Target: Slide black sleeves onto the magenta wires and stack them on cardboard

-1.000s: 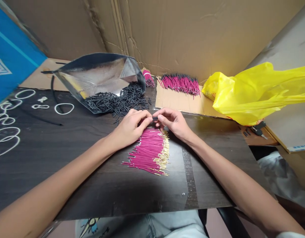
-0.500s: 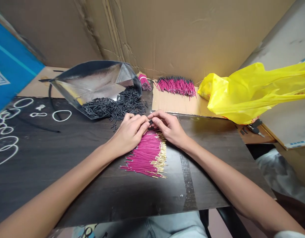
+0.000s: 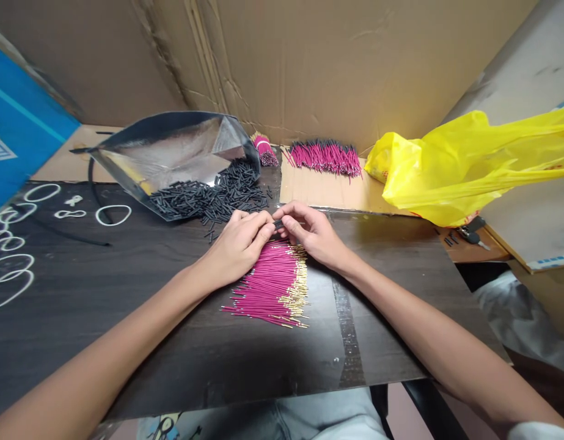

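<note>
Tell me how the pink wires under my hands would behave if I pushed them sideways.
The pink wires lie loose and fanned on the dark board, unbound, so a push would probably scatter them rather than move them as one. They are thin and short, so likely light and slightly bendy. Being round, single ones may roll.

Dark wood-grain worktop [image 3: 80, 305], with a tape strip [image 3: 350, 330] running front to back near its right edge. Creased cardboard wall [image 3: 332, 61] along the far edge. Blue panel [image 3: 16, 140] at far-left corner. Pale board [image 3: 529, 91] at right. Light even.
</note>
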A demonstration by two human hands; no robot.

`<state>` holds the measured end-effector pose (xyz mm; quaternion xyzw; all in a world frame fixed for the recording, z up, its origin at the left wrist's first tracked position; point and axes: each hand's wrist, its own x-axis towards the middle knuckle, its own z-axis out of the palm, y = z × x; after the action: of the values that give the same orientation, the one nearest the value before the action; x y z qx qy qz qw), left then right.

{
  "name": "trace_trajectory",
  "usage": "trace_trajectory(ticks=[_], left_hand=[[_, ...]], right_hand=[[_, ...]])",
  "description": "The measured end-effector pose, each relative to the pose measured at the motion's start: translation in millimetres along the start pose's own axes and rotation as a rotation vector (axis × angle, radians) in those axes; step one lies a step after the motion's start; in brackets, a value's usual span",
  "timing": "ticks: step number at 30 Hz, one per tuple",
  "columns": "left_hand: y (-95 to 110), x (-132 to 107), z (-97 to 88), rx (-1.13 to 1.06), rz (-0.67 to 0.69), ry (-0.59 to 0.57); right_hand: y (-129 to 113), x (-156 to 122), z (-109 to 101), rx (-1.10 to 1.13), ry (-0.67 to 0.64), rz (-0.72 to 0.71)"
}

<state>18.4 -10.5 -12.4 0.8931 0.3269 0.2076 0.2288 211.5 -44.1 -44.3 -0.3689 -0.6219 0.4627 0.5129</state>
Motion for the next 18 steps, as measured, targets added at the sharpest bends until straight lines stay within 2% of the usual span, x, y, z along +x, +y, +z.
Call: trace_trajectory(ticks=[6,12,18], left_hand=[[0.8,2.3,-1.0,-0.064,-0.074,0.009],[1.5,2.5,-2.0,-0.079,-0.074,0.008],[1.8,0.7,0.2,-0.017,-0.028,-0.022]], right_hand=[[-1.7,-3.0,-0.5,0.026,-0.012,-0.010],[-3.6,-3.5,-1.4,0.048,0.002,-0.008],[-1.7,-3.4,1.8,-0.057,0.068,-0.031]])
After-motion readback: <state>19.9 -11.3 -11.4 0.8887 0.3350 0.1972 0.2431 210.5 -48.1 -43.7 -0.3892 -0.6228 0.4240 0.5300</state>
